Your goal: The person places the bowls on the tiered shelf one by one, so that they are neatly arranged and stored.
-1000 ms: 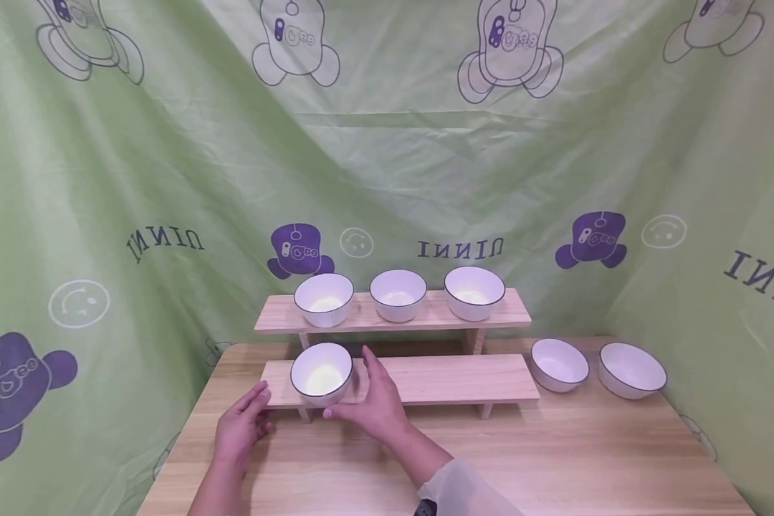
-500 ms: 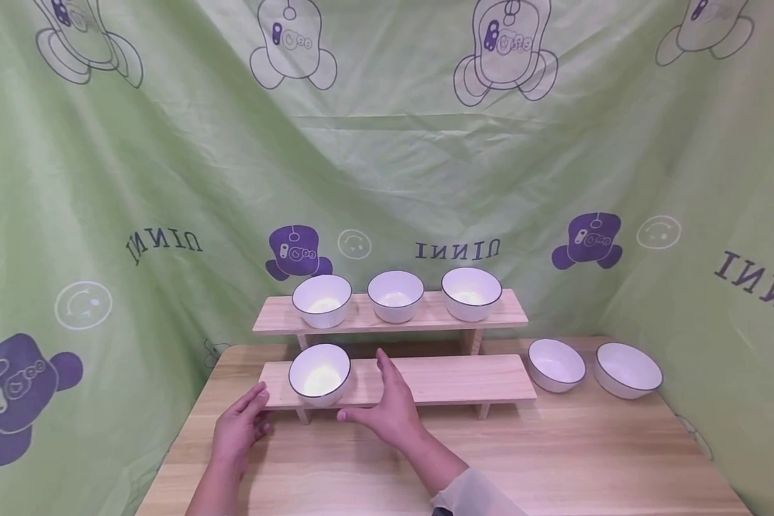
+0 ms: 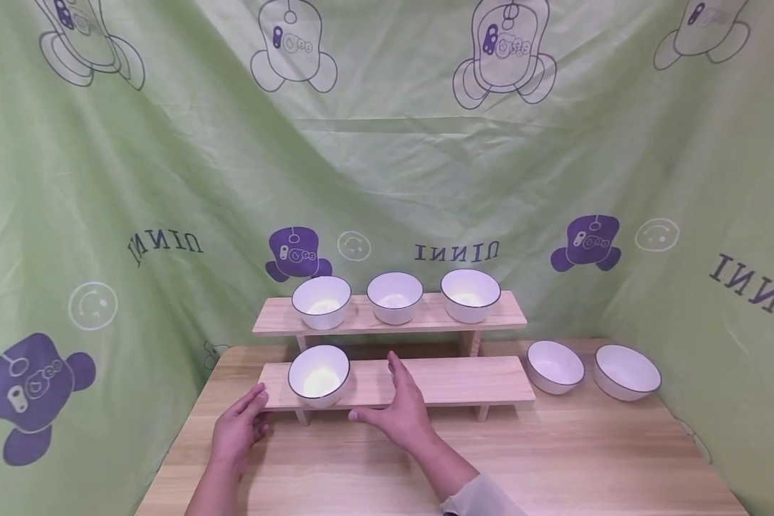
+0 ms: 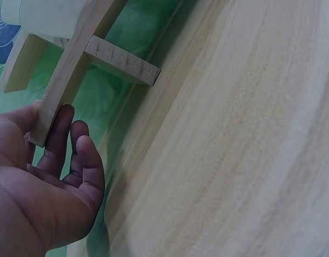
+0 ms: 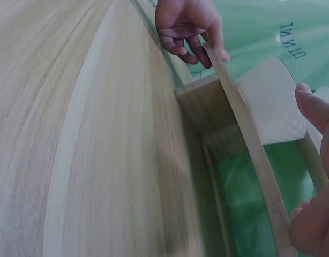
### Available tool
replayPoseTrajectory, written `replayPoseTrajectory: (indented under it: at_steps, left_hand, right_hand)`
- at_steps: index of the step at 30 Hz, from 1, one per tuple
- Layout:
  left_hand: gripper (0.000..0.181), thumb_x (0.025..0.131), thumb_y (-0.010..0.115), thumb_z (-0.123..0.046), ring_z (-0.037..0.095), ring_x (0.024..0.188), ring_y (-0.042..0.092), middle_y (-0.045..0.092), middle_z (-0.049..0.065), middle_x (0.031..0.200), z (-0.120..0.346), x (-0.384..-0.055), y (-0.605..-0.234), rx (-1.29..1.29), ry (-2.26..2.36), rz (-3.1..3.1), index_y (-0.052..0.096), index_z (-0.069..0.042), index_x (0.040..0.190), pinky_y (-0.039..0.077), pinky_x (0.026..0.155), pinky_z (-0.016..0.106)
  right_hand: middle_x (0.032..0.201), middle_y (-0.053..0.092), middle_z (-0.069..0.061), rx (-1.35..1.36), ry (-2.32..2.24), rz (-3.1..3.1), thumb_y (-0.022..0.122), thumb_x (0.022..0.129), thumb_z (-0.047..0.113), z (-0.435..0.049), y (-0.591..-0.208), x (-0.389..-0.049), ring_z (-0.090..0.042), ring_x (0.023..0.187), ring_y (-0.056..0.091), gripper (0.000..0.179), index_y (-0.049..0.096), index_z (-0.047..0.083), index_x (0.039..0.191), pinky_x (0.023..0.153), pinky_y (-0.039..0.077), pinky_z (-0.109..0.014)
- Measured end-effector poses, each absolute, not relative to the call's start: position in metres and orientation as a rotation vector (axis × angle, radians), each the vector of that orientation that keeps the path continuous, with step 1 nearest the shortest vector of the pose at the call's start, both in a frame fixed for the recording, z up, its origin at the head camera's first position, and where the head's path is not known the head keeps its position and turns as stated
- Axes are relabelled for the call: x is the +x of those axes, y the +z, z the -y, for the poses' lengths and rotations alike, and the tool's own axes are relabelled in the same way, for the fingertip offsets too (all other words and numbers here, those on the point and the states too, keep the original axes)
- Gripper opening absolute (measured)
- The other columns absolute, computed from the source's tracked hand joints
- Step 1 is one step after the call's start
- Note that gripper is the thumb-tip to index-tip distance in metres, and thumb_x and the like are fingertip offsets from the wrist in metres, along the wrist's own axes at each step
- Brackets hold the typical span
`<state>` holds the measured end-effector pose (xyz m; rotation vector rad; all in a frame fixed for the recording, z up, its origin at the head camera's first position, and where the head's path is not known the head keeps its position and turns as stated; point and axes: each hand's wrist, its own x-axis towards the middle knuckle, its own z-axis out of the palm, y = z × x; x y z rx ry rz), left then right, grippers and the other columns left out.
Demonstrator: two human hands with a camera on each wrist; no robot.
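My left hand pinches the left end of the lower wooden shelf, thumb above and fingers beneath, as the left wrist view shows on the board. A white bowl with a dark rim stands upright near that end. To the bowl's right, my right hand is spread with thumb and fingers apart, holding nothing. The right wrist view shows a gap between the right thumb and the bowl.
Behind, a higher wooden shelf carries three more white bowls. Two bowls stand on the wooden table right of the shelves. A green printed cloth hangs behind and at both sides.
My right hand has let go of the bowl on the lower shelf and moved right, away from it. My left hand stays at the shelf's end.
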<state>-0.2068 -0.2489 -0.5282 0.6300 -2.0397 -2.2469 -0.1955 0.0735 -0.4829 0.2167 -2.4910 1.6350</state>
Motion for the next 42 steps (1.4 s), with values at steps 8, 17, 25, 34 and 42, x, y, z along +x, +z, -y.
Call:
replayPoseTrajectory:
  at_steps: [8,17,25,34,42]
  left_hand:
    - [0.068,0.09,0.08,-0.046,0.013,0.097,0.066,0.066,0.001,0.133,0.25,-0.208,-0.53,0.629,-2.233,2.052,0.057,-0.018,0.148,0.062,0.082,0.031]
    - [0.069,0.091,0.079,-0.049,0.013,0.099,0.066,0.05,0.015,0.154,0.249,-0.21,-0.532,0.61,-2.222,2.076,0.057,-0.018,0.148,0.062,0.081,0.03]
    - [0.07,0.091,0.079,-0.049,0.013,0.1,0.066,0.047,0.014,0.157,0.249,-0.21,-0.53,0.593,-2.226,2.083,0.056,-0.017,0.149,0.062,0.082,0.03]
    - [0.071,0.09,0.079,-0.05,0.011,0.096,0.068,0.051,0.017,0.152,0.249,-0.21,-0.529,0.59,-2.202,2.083,0.057,-0.015,0.148,0.062,0.079,0.029]
    - [0.071,0.092,0.077,-0.049,0.009,0.098,0.068,0.048,0.015,0.156,0.251,-0.21,-0.529,0.587,-2.198,2.104,0.054,-0.015,0.15,0.062,0.081,0.029]
  right_hand:
    - [0.165,0.037,-0.01,0.211,1.669,2.468,0.1,0.061,0.048,-0.081,-0.483,-0.194,-0.036,0.147,0.041,0.132,0.026,0.009,0.164,0.12,0.037,-0.049]
    - [0.164,0.038,-0.013,0.187,1.665,2.451,0.099,0.061,0.051,-0.09,-0.482,-0.19,-0.04,0.146,0.041,0.133,0.027,0.009,0.164,0.119,0.038,-0.049]
    - [0.164,0.037,-0.014,0.179,1.666,2.432,0.1,0.061,0.049,-0.098,-0.487,-0.19,-0.039,0.146,0.041,0.132,0.027,0.006,0.163,0.12,0.038,-0.047]
    - [0.164,0.036,-0.015,0.159,1.69,2.427,0.1,0.063,0.045,-0.104,-0.487,-0.187,-0.038,0.148,0.038,0.13,0.027,0.007,0.163,0.121,0.035,-0.047]
    - [0.164,0.037,-0.015,0.148,1.681,2.426,0.1,0.063,0.046,-0.11,-0.485,-0.186,-0.039,0.148,0.039,0.13,0.027,0.007,0.163,0.121,0.036,-0.046]
